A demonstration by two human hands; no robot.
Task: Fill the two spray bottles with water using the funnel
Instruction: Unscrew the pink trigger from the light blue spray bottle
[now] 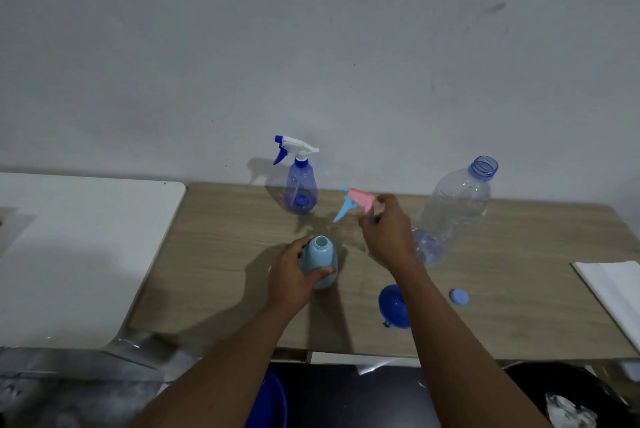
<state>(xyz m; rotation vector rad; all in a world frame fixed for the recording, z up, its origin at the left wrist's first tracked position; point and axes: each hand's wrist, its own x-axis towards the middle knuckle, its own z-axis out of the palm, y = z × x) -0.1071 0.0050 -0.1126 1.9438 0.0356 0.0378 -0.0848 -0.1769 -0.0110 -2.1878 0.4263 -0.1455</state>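
The left hand (294,277) curls its fingers and thumb round the pale blue opaque plastic spray bottle (320,264). The bottle stands upright on the light wood-grain table (214,254), its neck open and uncapped. Just up and right of that grip, the right hand (384,230) pinches the pink-and-light-blue plastic trigger sprayer head (356,202). It holds the head in the air, apart from the bottle's mouth, with the trigger pointing down to the left.

Beyond the left hand's grip, near the wall, stands the translucent blue plastic spray bottle (299,185) with its white-and-dark-blue trigger head on top. Right of the right hand's grip is the large clear plastic water bottle (453,209), its blue-tinted neck open. Nearer the person than that grip, the dark blue plastic funnel (393,306) lies on the table, partly hidden by the right forearm. The round pale blue bottle cap (459,297) lies to the right of the funnel. Far right of the 2 grips, a white folded cloth (616,289) rests at the table's edge.
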